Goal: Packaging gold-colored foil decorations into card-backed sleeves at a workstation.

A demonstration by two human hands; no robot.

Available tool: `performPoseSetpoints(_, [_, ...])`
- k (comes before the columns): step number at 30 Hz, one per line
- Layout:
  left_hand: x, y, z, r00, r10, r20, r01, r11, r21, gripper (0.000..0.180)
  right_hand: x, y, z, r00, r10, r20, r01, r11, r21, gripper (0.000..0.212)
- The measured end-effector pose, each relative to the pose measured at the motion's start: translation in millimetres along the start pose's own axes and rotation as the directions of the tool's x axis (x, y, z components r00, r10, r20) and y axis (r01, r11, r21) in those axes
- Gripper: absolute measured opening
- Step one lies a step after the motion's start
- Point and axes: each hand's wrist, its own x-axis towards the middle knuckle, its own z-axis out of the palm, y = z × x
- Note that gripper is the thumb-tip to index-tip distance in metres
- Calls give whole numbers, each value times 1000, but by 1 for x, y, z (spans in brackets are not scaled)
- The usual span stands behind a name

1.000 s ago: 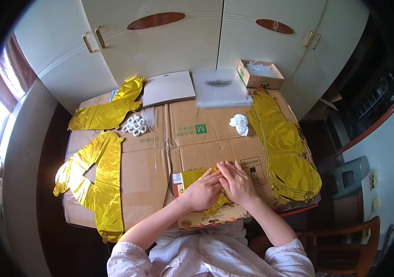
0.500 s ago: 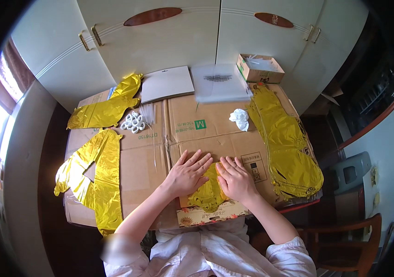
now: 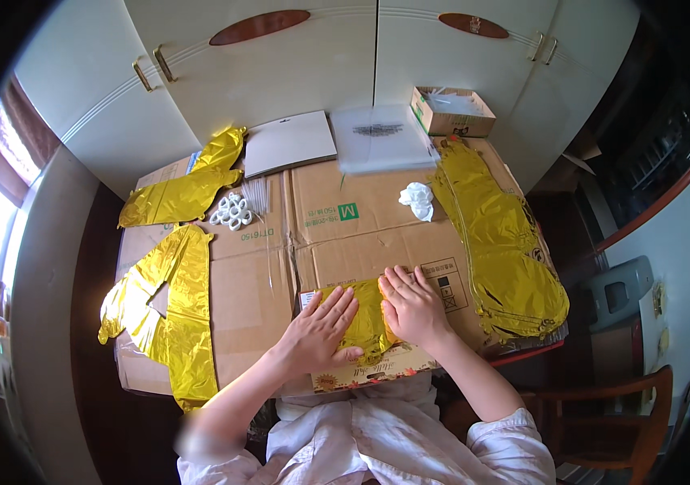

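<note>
A folded gold foil piece (image 3: 368,319) lies on a leaf-patterned card (image 3: 369,375), over flattened cardboard (image 3: 241,283), right in front of you. Your left hand (image 3: 315,333) is palm down over the foil's left part; your right hand (image 3: 412,305) is palm down along its right edge, fingers together. Both are flat with fingers outstretched, gripping nothing. Well left of the foil are a looser gold foil shape (image 3: 187,299) and, farther back, white rings (image 3: 232,212); right of it, a gold foil stack (image 3: 515,279). The foil should feel very light, soft and slippery, creasing easily and springing up; pinch it gently by its side edges, keeping the layers together.
</note>
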Motion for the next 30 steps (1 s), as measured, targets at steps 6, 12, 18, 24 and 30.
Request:
performPoseSetpoints(6, [23,-10,-61,971,-124,206,161,972,-170,52,-1,3,4,1000,-26,-14,26,1000,-13,38])
performPoseSetpoints(12, [86,-42,-22,971,37,-237,-51,997,-54,54,2,-1,1,999,-22,-27,21,1000,-14,36])
performPoseSetpoints(18, [106,-33,4,984,24,-178,-16,999,49,53,0,1,-1,999,-15,-39,14,1000,-10,35])
performPoseSetpoints(24, [102,-30,-1,996,-5,-88,14,995,101,51,-2,-14,-24,997,-77,-25,74,992,-105,37])
performPoseSetpoints(30, [104,-28,0,998,-5,-70,13,994,108,50,-48,-61,-66,918,-360,165,339,930,143,46])
